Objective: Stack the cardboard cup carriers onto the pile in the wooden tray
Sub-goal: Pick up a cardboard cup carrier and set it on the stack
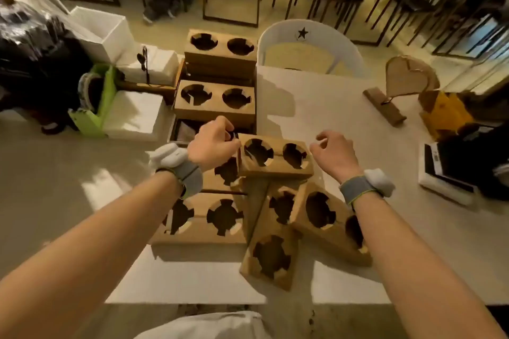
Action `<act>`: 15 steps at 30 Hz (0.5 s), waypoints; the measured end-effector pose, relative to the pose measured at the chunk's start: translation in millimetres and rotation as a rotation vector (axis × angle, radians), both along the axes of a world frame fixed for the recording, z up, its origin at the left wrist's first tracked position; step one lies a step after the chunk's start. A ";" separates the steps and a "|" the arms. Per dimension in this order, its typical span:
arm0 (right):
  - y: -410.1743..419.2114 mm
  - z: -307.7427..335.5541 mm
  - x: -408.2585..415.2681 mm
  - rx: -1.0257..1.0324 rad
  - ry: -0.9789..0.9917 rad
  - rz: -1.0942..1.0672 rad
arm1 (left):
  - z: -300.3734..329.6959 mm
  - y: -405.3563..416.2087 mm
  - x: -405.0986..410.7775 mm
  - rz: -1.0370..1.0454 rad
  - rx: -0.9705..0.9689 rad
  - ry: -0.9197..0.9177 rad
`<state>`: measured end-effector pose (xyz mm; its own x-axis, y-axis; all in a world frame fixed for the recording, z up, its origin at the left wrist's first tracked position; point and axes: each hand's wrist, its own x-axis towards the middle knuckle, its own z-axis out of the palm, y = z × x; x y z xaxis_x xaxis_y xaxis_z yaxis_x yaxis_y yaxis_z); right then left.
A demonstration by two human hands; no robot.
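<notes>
A two-hole cardboard cup carrier (275, 158) is lifted above a heap of several more carriers (272, 231) lying at angles on the white table. My left hand (213, 143) is shut on its left end. At its right end my right hand (334, 153) hovers with the fingers curled and apart, not clearly touching. Behind them, two piles of carriers stand in the wooden tray (179, 77): a near pile (214, 103) and a taller far pile (220, 52).
White boxes (132, 115) and a green basket (102, 102) sit left of the tray. A white chair (305, 47) stands behind the table. On the right are a heart-shaped stand (405, 80), a yellow bag (446, 110) and a dark device (465, 168).
</notes>
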<state>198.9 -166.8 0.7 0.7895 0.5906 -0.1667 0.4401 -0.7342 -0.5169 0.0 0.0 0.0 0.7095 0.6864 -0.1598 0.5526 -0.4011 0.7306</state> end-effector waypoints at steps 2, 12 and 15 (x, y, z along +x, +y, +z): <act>1.6 -9.6 8.8 -0.044 0.053 -0.043 | -9.1 1.0 5.3 0.055 -0.066 -0.021; -2.3 -39.8 4.9 -0.021 0.164 -0.110 | -30.1 -20.3 11.0 0.052 -0.174 -0.014; 4.1 -28.6 8.2 0.020 0.138 -0.125 | -18.2 -12.4 16.6 0.045 -0.186 -0.064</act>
